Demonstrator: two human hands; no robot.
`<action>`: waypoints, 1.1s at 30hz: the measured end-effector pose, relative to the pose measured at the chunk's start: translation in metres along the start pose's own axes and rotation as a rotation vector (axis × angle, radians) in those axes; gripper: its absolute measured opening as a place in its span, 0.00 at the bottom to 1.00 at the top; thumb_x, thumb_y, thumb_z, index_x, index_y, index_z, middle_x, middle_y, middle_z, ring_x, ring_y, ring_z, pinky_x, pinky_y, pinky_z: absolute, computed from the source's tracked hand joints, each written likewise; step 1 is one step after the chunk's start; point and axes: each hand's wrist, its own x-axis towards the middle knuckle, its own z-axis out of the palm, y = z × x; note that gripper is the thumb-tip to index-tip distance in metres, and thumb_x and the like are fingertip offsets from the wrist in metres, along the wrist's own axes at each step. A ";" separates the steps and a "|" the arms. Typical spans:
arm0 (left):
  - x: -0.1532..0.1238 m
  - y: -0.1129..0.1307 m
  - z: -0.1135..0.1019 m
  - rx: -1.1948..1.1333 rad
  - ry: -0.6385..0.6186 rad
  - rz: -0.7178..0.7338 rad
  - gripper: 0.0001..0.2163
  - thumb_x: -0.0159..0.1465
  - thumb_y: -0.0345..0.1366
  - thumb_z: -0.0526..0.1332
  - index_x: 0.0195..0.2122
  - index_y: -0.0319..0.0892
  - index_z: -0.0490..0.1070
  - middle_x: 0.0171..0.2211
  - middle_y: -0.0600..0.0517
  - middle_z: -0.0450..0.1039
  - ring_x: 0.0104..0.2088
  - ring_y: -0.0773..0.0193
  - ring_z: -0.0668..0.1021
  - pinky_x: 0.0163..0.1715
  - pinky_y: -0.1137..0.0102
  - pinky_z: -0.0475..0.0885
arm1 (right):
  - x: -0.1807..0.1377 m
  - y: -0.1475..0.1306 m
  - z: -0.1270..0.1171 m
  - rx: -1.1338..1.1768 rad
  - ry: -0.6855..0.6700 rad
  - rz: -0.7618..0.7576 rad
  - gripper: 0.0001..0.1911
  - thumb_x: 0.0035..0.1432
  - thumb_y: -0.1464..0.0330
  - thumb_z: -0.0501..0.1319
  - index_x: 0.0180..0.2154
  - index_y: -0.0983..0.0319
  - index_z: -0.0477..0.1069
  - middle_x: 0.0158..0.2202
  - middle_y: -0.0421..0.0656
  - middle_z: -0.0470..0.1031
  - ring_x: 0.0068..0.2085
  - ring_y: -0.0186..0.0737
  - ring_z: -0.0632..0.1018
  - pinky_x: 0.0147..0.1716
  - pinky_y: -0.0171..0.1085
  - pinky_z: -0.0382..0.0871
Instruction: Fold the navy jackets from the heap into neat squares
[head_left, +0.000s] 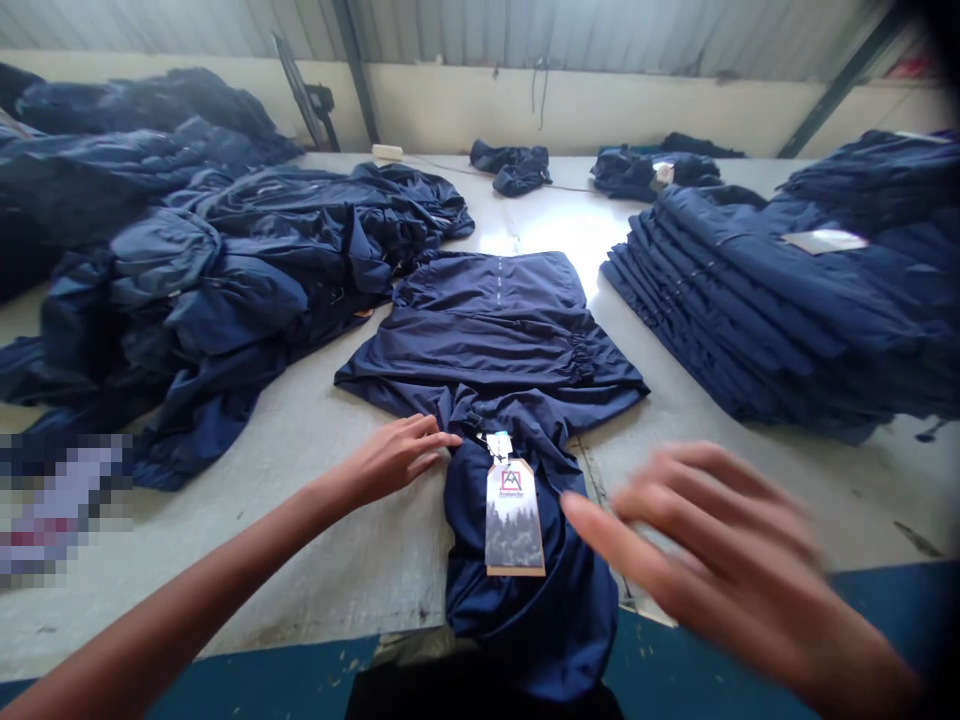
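A navy nylon jacket [491,340] lies spread face down on the pale work table [315,550], its lower part folded toward me into a narrow bundle. A paper hang tag [514,518] with a pine forest print rests on top of that bundle. My left hand [394,460] lies flat at the jacket's fold, fingertips on the navy cloth, holding nothing. My right hand [712,560] is blurred with motion just right of the tag, fingers spread, and holds nothing. Whether it touches the cloth cannot be told.
A large heap of navy jackets [202,270] covers the table's left side. A neat folded stack [787,310] stands at the right, with a white label on it. Small navy bundles [511,167] lie at the far edge, before a wall. A pixelated patch [64,510] hides something at the left.
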 end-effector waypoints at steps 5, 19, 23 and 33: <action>-0.002 0.004 0.014 0.082 0.008 0.012 0.14 0.70 0.37 0.64 0.56 0.47 0.73 0.43 0.47 0.74 0.41 0.57 0.77 0.42 0.65 0.73 | 0.054 0.058 0.048 -0.316 -0.398 -0.025 0.26 0.60 0.80 0.62 0.55 0.51 0.77 0.51 0.50 0.79 0.46 0.52 0.81 0.43 0.50 0.76; -0.002 -0.021 -0.040 -0.177 0.227 -0.203 0.12 0.76 0.44 0.53 0.47 0.44 0.70 0.43 0.48 0.76 0.42 0.60 0.78 0.46 0.65 0.72 | 0.048 0.089 0.053 -0.008 -0.317 0.020 0.23 0.57 0.81 0.56 0.50 0.56 0.75 0.51 0.49 0.74 0.51 0.49 0.77 0.50 0.50 0.75; -0.024 -0.015 -0.025 -0.002 0.113 -0.209 0.10 0.73 0.45 0.60 0.47 0.45 0.73 0.44 0.47 0.77 0.44 0.56 0.79 0.46 0.64 0.73 | 0.035 0.074 0.055 -0.168 -0.392 -0.092 0.30 0.57 0.83 0.55 0.58 0.58 0.73 0.57 0.52 0.73 0.57 0.54 0.75 0.55 0.56 0.73; -0.023 0.035 0.011 -0.410 0.110 -0.474 0.14 0.74 0.45 0.54 0.48 0.44 0.76 0.47 0.44 0.80 0.50 0.50 0.80 0.53 0.57 0.71 | 0.049 0.026 0.083 0.168 -0.510 -0.039 0.13 0.65 0.76 0.59 0.49 0.59 0.73 0.41 0.44 0.79 0.44 0.45 0.79 0.58 0.55 0.70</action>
